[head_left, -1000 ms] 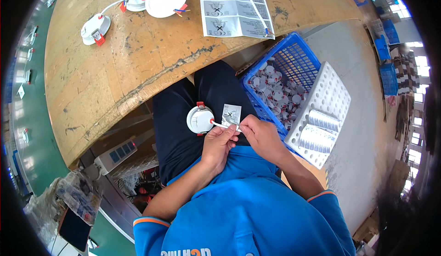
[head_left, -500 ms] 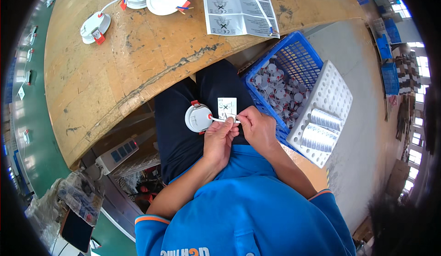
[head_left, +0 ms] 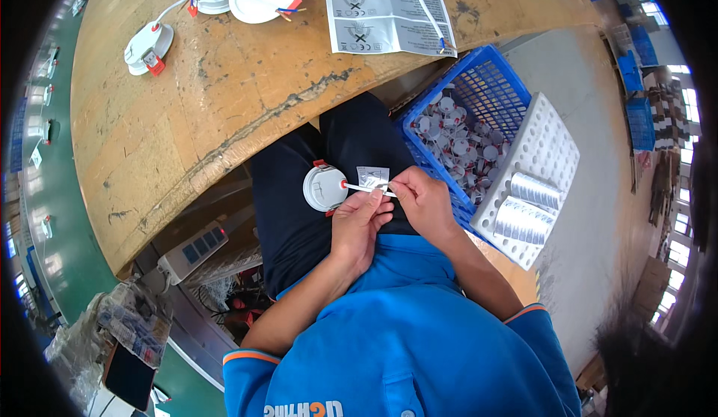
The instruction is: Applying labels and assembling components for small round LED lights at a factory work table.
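A small round white downlight with red spring clips rests on my lap, its white cable running toward my hands. My left hand pinches that cable just right of the lamp. My right hand holds the cable's end together with a small grey-white label above my thumbs. Both hands touch each other over my dark trousers.
A worn wooden table curves above my knees, carrying more white downlights and a printed sheet. A blue crate of small lamps stands to my right, with a white perforated tray on it. A power strip lies under the table.
My hands, the lamp and the label stay in the lap, shifting only slightly; the fingers work at the cable end.
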Motion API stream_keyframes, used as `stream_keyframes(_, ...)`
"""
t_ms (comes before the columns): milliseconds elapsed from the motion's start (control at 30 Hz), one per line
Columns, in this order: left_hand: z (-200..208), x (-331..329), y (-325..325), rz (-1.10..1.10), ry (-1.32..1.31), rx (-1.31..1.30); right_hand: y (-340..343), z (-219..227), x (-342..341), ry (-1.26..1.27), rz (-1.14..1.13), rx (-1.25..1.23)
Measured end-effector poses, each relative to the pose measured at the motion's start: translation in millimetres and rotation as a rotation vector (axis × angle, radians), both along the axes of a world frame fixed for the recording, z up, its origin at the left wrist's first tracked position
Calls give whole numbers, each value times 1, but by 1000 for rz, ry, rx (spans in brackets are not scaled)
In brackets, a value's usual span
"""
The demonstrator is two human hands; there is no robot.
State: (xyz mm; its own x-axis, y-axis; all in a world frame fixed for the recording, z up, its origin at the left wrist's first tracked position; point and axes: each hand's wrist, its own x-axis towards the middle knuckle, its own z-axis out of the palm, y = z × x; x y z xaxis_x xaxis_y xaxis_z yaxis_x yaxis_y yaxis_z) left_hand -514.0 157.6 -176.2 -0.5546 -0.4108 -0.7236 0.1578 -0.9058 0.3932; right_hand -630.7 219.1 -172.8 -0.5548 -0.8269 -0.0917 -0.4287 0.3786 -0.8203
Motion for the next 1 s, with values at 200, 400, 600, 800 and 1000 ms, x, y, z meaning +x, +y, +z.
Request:
stream_keyframes(200, -5, 3, -6, 80, -6, 108, 3, -2, 1, -122, -19, 29)
stream_keyframes(400, -9, 3, -2, 119, 29, -3, 0, -3, 3, -94, -68, 45)
stream_keyframes(600, 1, 29, -42, -368, -108, 10, 2, -7, -9, -70, -18, 39)
stream_keyframes(800, 19, 13, -66, -542, -495, -1377, 2, 0, -8, -94, -4, 24)
stream_keyframes(1000, -22, -12, -77, -669, 1, -860, 3, -6, -11, -147, 44, -14)
